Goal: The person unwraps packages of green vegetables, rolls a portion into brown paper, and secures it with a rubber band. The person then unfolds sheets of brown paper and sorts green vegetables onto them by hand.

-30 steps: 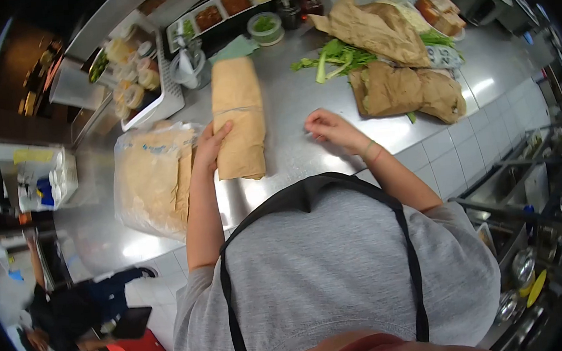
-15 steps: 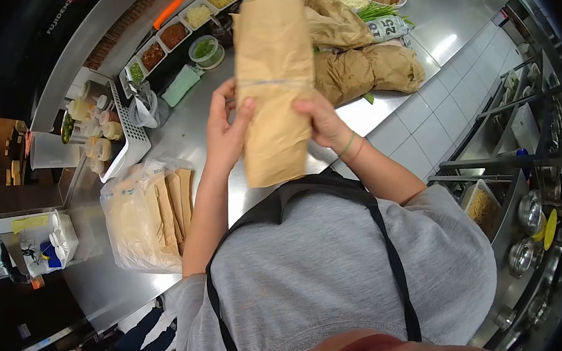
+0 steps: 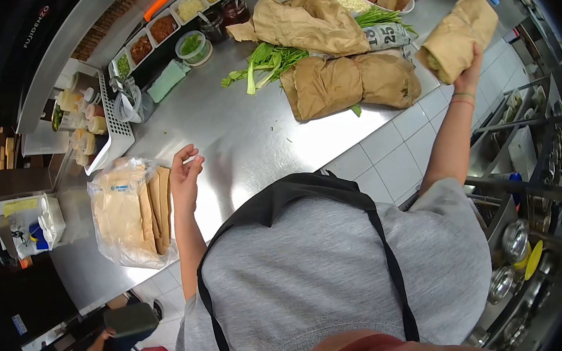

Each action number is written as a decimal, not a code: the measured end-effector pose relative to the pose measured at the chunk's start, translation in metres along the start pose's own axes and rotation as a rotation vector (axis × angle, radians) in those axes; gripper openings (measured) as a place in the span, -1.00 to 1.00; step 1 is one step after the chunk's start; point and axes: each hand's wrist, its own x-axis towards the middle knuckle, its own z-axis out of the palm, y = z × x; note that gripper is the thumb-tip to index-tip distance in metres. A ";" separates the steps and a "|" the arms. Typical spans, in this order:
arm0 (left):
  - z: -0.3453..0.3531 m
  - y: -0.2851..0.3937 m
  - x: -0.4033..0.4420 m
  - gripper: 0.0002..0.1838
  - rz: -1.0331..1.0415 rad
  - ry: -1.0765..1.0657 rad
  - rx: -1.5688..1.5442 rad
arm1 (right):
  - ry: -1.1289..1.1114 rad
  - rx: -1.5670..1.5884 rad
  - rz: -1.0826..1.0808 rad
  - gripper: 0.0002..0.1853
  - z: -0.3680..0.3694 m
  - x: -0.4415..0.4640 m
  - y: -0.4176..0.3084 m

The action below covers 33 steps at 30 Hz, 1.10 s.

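From where I stand, the right hand [image 3: 468, 73] is stretched well out, fingers wrapped round a rolled brown-paper bundle [image 3: 461, 34], held up over the front edge of the steel counter [image 3: 244, 135] toward its right end. The left hand [image 3: 184, 177] is free, fingers loosely bent (I can't tell if thumb and forefinger touch), near a plastic bag of flat brown paper [image 3: 120, 213] toward the left front corner. A second paper bundle [image 3: 353, 85] lies along the front edge, crumpled paper [image 3: 318, 22] just behind.
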 end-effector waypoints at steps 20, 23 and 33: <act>-0.024 -0.021 -0.047 -0.65 0.054 0.100 0.375 | -1.024 -1.447 -0.152 -0.13 0.089 -0.070 0.068; -0.031 -0.029 -0.053 -0.65 0.053 0.100 0.346 | -1.007 -1.873 -0.311 -0.03 0.122 -0.132 0.089; -0.067 -0.041 -0.069 -0.66 0.042 0.144 0.297 | -1.060 -1.544 -0.474 -0.30 0.105 -0.114 0.088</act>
